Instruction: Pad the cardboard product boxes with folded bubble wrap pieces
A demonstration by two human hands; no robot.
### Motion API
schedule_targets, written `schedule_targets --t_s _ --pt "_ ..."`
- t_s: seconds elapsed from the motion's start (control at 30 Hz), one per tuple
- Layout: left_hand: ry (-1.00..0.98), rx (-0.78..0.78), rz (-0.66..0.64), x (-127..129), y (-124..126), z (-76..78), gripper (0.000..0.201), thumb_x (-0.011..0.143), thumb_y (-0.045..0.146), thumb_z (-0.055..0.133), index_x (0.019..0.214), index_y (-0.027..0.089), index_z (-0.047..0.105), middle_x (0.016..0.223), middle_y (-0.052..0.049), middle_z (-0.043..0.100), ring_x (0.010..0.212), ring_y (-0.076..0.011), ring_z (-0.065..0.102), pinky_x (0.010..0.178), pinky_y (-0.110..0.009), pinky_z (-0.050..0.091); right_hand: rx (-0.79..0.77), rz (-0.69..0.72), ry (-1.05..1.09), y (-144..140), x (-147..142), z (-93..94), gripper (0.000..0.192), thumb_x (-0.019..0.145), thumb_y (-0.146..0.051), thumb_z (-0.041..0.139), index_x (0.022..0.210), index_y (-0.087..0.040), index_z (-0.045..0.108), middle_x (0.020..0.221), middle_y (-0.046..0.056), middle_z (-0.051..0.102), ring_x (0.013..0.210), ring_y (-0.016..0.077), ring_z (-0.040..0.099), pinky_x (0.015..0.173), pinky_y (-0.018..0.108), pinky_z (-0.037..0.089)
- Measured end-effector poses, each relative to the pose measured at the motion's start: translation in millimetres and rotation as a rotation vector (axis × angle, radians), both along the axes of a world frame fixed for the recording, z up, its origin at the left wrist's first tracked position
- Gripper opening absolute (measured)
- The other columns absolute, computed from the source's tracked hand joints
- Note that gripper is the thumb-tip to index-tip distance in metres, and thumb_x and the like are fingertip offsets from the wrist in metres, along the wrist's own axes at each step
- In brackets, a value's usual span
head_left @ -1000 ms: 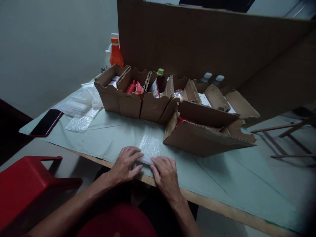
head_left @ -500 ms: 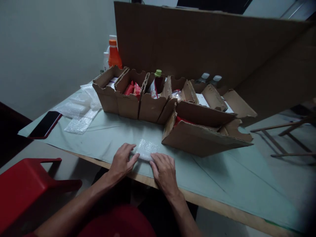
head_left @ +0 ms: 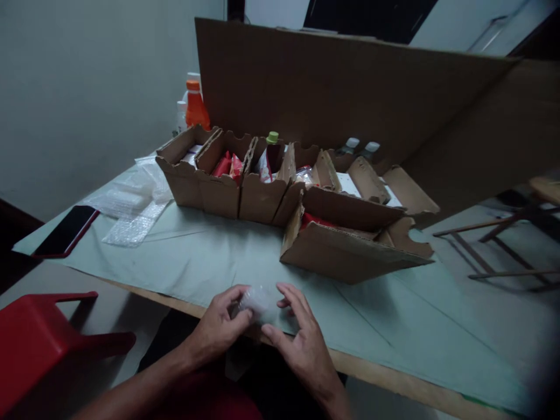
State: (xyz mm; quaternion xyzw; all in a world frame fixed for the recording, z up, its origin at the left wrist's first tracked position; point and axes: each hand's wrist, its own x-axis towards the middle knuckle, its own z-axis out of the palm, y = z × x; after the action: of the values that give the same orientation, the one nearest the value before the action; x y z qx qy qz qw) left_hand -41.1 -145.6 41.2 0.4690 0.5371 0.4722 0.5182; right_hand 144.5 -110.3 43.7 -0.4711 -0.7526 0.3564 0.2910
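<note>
A small piece of bubble wrap (head_left: 259, 302), blurred by motion, is raised near the table's front edge. My left hand (head_left: 221, 324) is closed on its left side, with the thumb and fingers pinching it. To the right of the piece is my right hand (head_left: 301, 338), its thumb and fingers spread apart and nothing visible between them. Whether anything is wrapped inside the piece I cannot tell. Behind my hands a cardboard bin (head_left: 350, 254) with something red in it stands in front of a row of other bins.
Cardboard bins (head_left: 219, 195) hold packets and boxes. More bubble wrap pouches (head_left: 135, 204) lie at the left beside a phone (head_left: 66, 232). An orange bottle (head_left: 196, 108) stands in the back corner, before a tall cardboard panel (head_left: 328, 93). Below left is a red stool (head_left: 39, 344).
The bubble wrap piece has come up off the table and closer to me in my left hand. My right hand has moved off it and opened. The view has shifted slightly.
</note>
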Motion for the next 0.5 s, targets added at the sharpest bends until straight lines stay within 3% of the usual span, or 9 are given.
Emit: schedule_targets --t_s 0.07,0.2,0.27,0.4,0.5 --pt "0.152 0.075 -0.109 4.4 -1.4 5.3 0.027 0.079 0.015 0.056 0.103 0.017 0.067 0.094 -0.002 0.069 0.086 -0.0175 0.062 0.078 -0.026 0.047 -0.041 0.056 -0.021 3.1 8.7 16.2 0.069 0.076 -0.030 0.074 0.141 -0.025 0.053 0.139 0.009 0.059 0.105 0.0225 0.064 0.092 0.035 0.052" --pt "0.248 0.148 -0.199 9.2 1.8 10.3 0.027 0.082 0.019 0.060 0.109 0.020 0.062 0.098 -0.002 0.069 0.090 -0.0181 0.064 0.080 -0.026 0.051 -0.007 0.123 -0.104 9.4 22.4 41.0 0.018 0.086 -0.027 0.062 0.103 -0.024 0.069 0.098 0.003 0.073 0.091 0.0199 0.066 0.082 0.030 0.052" --pt "0.314 0.287 -0.183 7.8 14.0 18.0 0.035 0.083 0.023 0.066 0.117 0.022 0.059 0.111 -0.005 0.068 0.103 -0.0210 0.064 0.089 -0.030 0.052 0.020 0.123 -0.116 14.1 33.8 52.5 0.009 0.087 -0.025 0.059 0.090 -0.023 0.068 0.079 0.000 0.069 0.073 0.0160 0.064 0.067 0.025 0.052" --pt "0.516 0.709 0.004 7.0 67.8 49.3 0.059 0.085 0.021 0.067 0.140 0.022 0.046 0.143 -0.014 0.052 0.133 -0.0262 0.049 0.113 -0.044 0.040 0.148 0.022 -0.087 31.2 82.0 81.2 0.009 0.085 -0.032 0.065 0.090 -0.025 0.069 0.073 -0.002 0.068 0.063 0.0137 0.064 0.056 0.020 0.052" --pt "0.628 0.815 0.059 16.3 112.2 67.0 0.054 0.085 0.019 0.067 0.137 0.018 0.051 0.152 -0.019 0.042 0.141 -0.0311 0.040 0.115 -0.051 0.037 0.287 -0.221 -0.010 54.5 135.8 102.0 0.022 0.079 -0.040 0.074 0.096 -0.027 0.070 0.085 0.000 0.073 0.072 0.0176 0.070 0.063 0.024 0.058"
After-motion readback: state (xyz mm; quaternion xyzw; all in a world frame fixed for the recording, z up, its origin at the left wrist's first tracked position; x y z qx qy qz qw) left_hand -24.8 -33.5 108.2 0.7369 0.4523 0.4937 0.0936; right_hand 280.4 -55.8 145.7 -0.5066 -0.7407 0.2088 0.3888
